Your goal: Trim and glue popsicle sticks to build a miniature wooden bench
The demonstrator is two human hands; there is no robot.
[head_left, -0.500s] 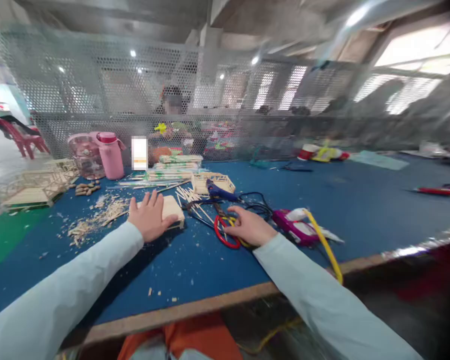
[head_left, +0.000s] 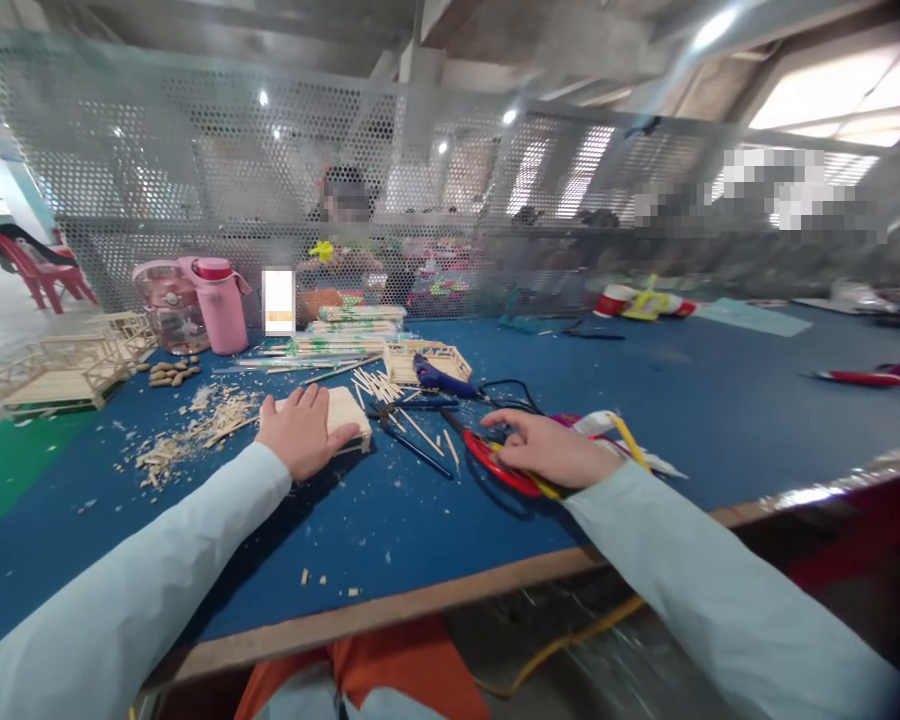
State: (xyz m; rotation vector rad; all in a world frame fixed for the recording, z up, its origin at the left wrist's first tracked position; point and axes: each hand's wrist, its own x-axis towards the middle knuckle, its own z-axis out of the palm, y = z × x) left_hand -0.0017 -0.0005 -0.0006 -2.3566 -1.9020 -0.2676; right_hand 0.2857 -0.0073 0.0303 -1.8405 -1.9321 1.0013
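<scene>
My left hand (head_left: 298, 430) lies flat, fingers stretched, on a small slatted piece made of pale wooden sticks (head_left: 347, 412). My right hand (head_left: 551, 448) has its fingers curled on scissors with red and yellow handles (head_left: 495, 468), blades pointing up-left. Between the hands, pliers with dark blue handles (head_left: 420, 450) rest on the table among loose sticks (head_left: 379, 386). Behind them a blue glue gun (head_left: 442, 376) leans on a small stick-built frame (head_left: 461, 362). A purple-and-white object (head_left: 596, 425) is partly hidden behind my right hand.
Wood scraps (head_left: 195, 435) and peanut-like pieces (head_left: 169, 373) lie to the left, near stick-built models (head_left: 64, 375). Bundled sticks (head_left: 352, 335) and a pink bottle (head_left: 221, 310) stand farther back. A mesh partition (head_left: 232, 180) crosses behind, with a person beyond it.
My right hand has moved right, dragging the scissors away from the pliers, which now show fully. My left hand stays on the stick piece.
</scene>
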